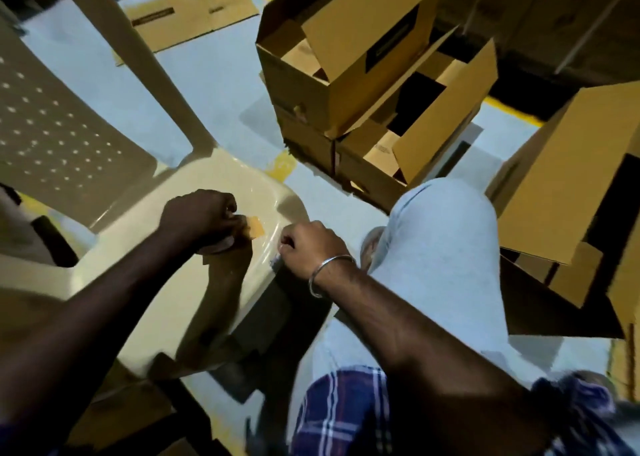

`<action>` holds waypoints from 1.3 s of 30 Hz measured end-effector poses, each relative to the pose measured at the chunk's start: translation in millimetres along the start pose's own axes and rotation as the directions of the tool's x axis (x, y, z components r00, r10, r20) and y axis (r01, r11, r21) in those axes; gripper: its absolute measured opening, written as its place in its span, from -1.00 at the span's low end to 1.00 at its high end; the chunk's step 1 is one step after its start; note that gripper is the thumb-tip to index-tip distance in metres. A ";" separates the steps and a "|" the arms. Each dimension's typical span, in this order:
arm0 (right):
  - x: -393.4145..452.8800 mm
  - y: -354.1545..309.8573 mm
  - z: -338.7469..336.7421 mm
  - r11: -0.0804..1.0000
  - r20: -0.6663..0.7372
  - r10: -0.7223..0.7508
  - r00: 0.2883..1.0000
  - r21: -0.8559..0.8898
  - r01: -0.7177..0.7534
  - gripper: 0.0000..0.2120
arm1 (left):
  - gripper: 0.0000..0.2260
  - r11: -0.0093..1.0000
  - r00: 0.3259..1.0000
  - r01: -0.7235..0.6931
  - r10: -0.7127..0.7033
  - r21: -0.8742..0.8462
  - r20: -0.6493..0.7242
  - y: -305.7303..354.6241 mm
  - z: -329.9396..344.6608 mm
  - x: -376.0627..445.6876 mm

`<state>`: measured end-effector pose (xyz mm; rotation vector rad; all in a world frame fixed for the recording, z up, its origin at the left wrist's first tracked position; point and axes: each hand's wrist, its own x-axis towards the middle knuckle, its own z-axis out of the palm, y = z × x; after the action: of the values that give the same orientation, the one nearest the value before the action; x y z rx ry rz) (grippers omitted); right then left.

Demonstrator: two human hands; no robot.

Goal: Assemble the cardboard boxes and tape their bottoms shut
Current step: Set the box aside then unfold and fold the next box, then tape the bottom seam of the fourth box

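My left hand (202,218) is over the seat of a cream plastic chair (221,178) and pinches a short piece of brown tape (255,228); something pale under its palm is blurred. My right hand (306,246), with a metal bangle on the wrist, is curled into a fist at the seat's front edge, a little right of the tape. Nothing shows in its fingers. Open cardboard boxes (332,84) stand stacked on the floor beyond the chair. Another box (554,185) stands at the right.
A flattened cardboard sheet (194,15) lies on the floor at the top left. The chair's perforated back (52,126) fills the left side. My knee in light trousers (443,233) is raised between the chair and the right-hand box. More cardboard lies under the chair.
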<state>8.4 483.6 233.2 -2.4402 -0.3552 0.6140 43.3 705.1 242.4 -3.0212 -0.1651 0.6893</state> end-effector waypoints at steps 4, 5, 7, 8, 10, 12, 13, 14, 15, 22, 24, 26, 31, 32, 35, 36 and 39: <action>12.8 -3.3 8.8 1.000 -0.029 -0.019 0.999 -0.024 0.019 -0.83 | -0.76 0.998 0.999 0.049 -0.048 0.031 -0.019 9.2 9.8 8.2; 15.1 -5.3 12.5 0.999 -0.028 -0.023 0.999 -0.037 0.022 -0.82 | -0.77 0.999 0.998 0.048 -0.048 0.022 -0.030 9.0 10.2 10.5; 18.1 -8.7 20.9 0.998 -0.014 -0.038 0.999 -0.053 0.037 -0.80 | -0.81 0.999 0.999 0.039 -0.040 -0.032 -0.028 5.0 9.2 15.9; 19.0 -10.8 25.1 0.998 -0.007 -0.045 0.999 -0.055 0.045 -0.80 | -0.82 0.997 0.999 0.029 -0.030 -0.071 -0.017 1.1 9.1 18.9; 21.8 -15.4 33.3 0.997 -0.003 -0.064 0.998 -0.047 0.064 -0.81 | -0.83 0.989 1.000 0.004 -0.005 -0.149 -0.007 -6.2 9.5 22.8; 24.2 -20.1 39.8 0.994 -0.015 -0.098 0.995 -0.042 0.097 -0.82 | -0.83 0.980 1.000 -0.015 0.015 -0.200 -0.004 -9.3 10.4 24.6; 24.7 -21.4 42.7 0.991 -0.030 -0.126 0.992 -0.044 0.125 -0.83 | -0.82 0.976 1.000 -0.017 0.017 -0.219 -0.001 -9.3 10.9 25.2; 24.6 -22.1 45.0 0.985 -0.046 -0.164 0.985 -0.056 0.162 -0.82 | -0.82 0.971 1.000 -0.010 0.011 -0.239 0.003 -8.7 10.8 26.2; 24.7 -22.5 47.5 0.977 -0.055 -0.204 0.977 -0.081 0.200 -0.78 | -0.82 0.965 1.000 0.004 -0.001 -0.260 0.011 -8.3 10.0 27.2; 24.9 -19.4 61.9 0.918 -0.043 -0.318 0.947 -0.262 0.296 -0.75 | -0.91 0.942 0.994 0.069 -0.037 -0.327 0.102 -6.5 3.7 33.4; 25.1 -18.0 63.6 0.916 -0.061 -0.329 0.942 -0.263 0.303 -0.73 | -0.91 0.937 0.992 0.074 -0.034 -0.341 0.121 -5.3 0.6 33.7; 25.4 -16.8 65.3 0.915 -0.070 -0.336 0.939 -0.262 0.308 -0.73 | -0.92 0.933 0.992 0.070 -0.028 -0.354 0.123 -3.4 -2.3 34.1; 25.6 -14.0 69.7 0.908 -0.085 -0.354 0.931 -0.272 0.320 -0.75 | -0.94 0.936 0.994 0.058 -0.022 -0.347 0.108 1.6 -5.1 33.6; 25.7 -13.9 70.2 0.907 -0.086 -0.355 0.931 -0.274 0.320 -0.76 | -0.94 0.938 0.995 0.055 -0.021 -0.342 0.102 2.6 -5.5 33.1; 25.9 -14.7 70.4 0.916 -0.091 -0.337 0.937 -0.260 0.304 -0.77 | -0.95 0.942 0.997 0.040 -0.015 -0.334 0.076 4.6 -7.2 32.7; 25.8 -15.1 70.3 0.918 -0.089 -0.335 0.938 -0.255 0.304 -0.77 | -0.96 0.942 0.998 0.031 -0.011 -0.333 0.064 5.2 -7.6 31.4; 26.7 -14.9 68.7 0.918 -0.081 -0.338 0.938 -0.248 0.310 -0.78 | -0.96 0.941 1.000 0.011 -0.002 -0.337 0.025 5.2 -6.5 27.6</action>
<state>-4.9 538.6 183.7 -2.5413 -0.8023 0.2893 71.4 702.9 236.0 -3.3349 -0.3262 0.7704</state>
